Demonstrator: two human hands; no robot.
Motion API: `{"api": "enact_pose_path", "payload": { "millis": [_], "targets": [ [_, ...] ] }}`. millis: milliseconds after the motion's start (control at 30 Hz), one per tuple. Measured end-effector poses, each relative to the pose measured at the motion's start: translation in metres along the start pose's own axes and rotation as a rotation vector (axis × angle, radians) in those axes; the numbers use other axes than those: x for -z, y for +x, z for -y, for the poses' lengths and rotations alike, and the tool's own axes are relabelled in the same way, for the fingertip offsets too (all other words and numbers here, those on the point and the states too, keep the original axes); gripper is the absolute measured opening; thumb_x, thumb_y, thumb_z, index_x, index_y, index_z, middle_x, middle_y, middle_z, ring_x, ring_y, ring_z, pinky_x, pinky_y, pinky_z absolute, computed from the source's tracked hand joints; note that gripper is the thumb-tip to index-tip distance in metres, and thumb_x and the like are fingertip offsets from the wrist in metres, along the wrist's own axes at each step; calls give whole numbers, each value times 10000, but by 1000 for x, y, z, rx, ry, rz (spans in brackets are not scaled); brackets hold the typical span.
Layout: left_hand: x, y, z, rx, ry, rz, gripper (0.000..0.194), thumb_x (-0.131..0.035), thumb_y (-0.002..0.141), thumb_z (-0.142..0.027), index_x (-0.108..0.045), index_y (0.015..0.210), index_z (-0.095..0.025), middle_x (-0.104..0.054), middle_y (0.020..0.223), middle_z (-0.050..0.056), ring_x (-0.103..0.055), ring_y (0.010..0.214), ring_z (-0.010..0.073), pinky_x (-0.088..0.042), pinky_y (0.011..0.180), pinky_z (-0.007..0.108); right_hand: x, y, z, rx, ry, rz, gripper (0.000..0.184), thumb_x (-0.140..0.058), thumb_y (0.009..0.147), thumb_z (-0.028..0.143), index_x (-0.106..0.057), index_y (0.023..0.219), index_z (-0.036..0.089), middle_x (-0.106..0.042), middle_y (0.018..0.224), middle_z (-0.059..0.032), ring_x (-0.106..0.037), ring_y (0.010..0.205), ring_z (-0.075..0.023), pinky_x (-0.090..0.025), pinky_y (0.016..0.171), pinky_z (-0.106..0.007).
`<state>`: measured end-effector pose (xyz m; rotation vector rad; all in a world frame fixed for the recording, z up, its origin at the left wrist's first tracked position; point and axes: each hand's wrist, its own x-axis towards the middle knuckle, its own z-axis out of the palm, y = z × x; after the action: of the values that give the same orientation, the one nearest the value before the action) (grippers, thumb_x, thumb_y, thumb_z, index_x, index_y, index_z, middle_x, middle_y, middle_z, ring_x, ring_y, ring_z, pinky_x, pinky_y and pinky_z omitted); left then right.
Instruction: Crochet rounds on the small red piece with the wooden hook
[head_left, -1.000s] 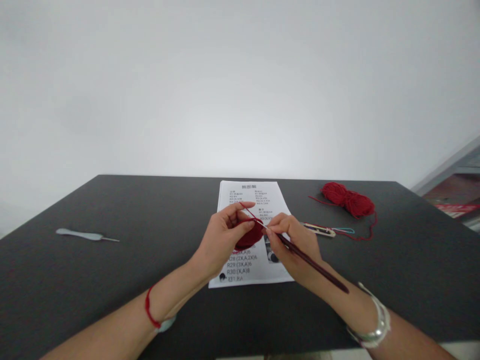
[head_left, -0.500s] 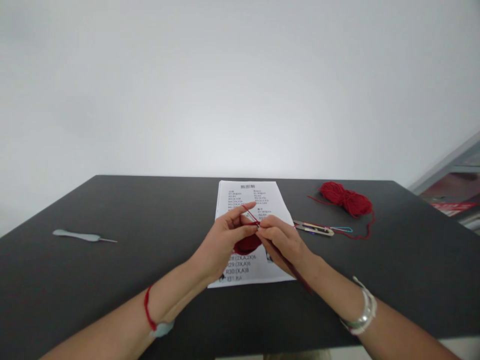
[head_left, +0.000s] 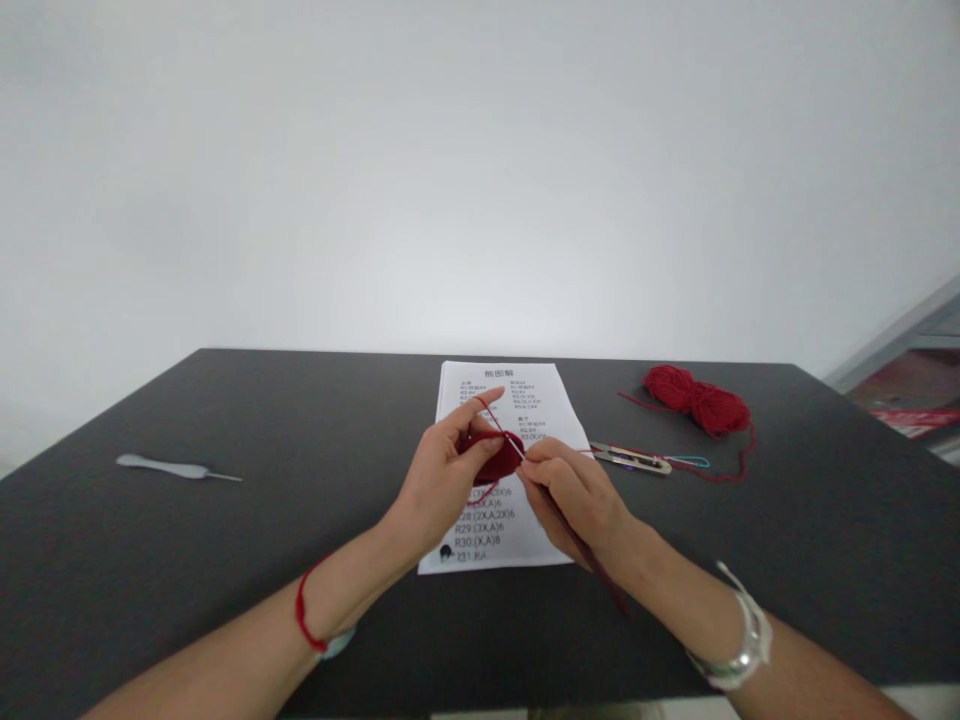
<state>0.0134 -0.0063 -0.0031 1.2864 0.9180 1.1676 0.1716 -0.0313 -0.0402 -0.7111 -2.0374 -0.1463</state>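
The left hand [head_left: 441, 468] pinches a dark-red crocheted piece [head_left: 499, 464] above the printed sheet [head_left: 517, 543], a red strand [head_left: 491, 413] over its forefinger. The right hand [head_left: 574, 490] grips a dark-handled hook [head_left: 594, 566] — its tip at the piece's edge, though whether the strand is caught is too small to tell.

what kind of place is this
Probably a yarn-craft workspace, perhaps at home or in a studio; I can't tell which. It shows in the small red piece in the left hand, the skein of red yarn and the printed sheet on the dark table.
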Motion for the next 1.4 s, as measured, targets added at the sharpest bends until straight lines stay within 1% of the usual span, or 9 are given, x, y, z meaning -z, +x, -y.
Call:
{"api": "enact_pose_path", "payload": {
  "millis": [100,333,400,600,800,967,1100,1300,1400],
  "targets": [
    [4,3,1,-61,138,27,442,-599,750,-97,-680,1174,-191,-574,705,-49,-512,664,102,-420,679,230,4,3,1,-123,146,-62,158,-492,891,67,-484,869,223,-578,797,-10,-548,648,-122,-451,565,-231],
    [7,4,5,-84,217,51,447,-586,761,-126,-665,1198,-175,-573,700,-42,-504,665,116,-406,665,241,3,6,-2,-681,714,-189,152,-540,893,161,-474,772,225,-483,628,60,-448,468,-93,-382,452,-224],
    [6,3,5,-79,205,47,443,-587,754,-118,-672,1186,-170,-573,696,-41,-507,668,118,-409,666,241,3,5,-1,-665,687,-182,151,-534,894,154,-474,776,227,-490,623,59,-455,468,-96,-384,450,-223],
    [5,3,0,-45,162,16,393,-605,739,-103,-709,1112,-167,-608,699,-27,-533,690,134,-425,694,252,11,6,3,-201,266,-68,180,-537,842,60,-526,765,223,-602,730,-1,-550,613,-120,-438,542,-229],
    [7,5,-2,66,-26,57,395,-690,697,-129,-714,1090,-165,-605,661,-35,-534,625,116,-424,629,233,9,11,-3,-705,859,-259,161,-629,822,175,-521,709,210,-536,641,41,-461,450,-86,-381,424,-224],
    [7,5,1,110,-143,107,438,-743,673,-134,-705,1108,-167,-607,664,-43,-527,602,89,-409,611,217,2,18,-2,-871,1258,-280,207,-701,776,229,-520,683,192,-530,601,55,-424,438,-67,-355,407,-196],
    [2,1,2,217,-270,120,536,-778,652,-140,-672,1177,-172,-625,673,-36,-531,599,80,-392,606,206,-6,12,0,-775,1103,-246,161,-633,842,227,-506,745,203,-517,652,54,-406,447,-61,-333,417,-192],
    [-3,-4,5,304,-380,83,600,-806,617,-109,-665,1195,-189,-608,648,-48,-521,588,74,-384,608,203,-15,-5,-4,-203,189,-162,159,-509,887,82,-497,829,229,-534,765,6,-500,618,-123,-406,524,-236],
    [-3,-3,2,380,-426,91,545,-789,630,-98,-688,1155,-202,-647,705,-22,-567,637,96,-418,640,214,-12,-7,-5,-73,31,-124,191,-505,882,49,-507,859,238,-538,765,0,-509,649,-142,-432,566,-259]
  ]
}}
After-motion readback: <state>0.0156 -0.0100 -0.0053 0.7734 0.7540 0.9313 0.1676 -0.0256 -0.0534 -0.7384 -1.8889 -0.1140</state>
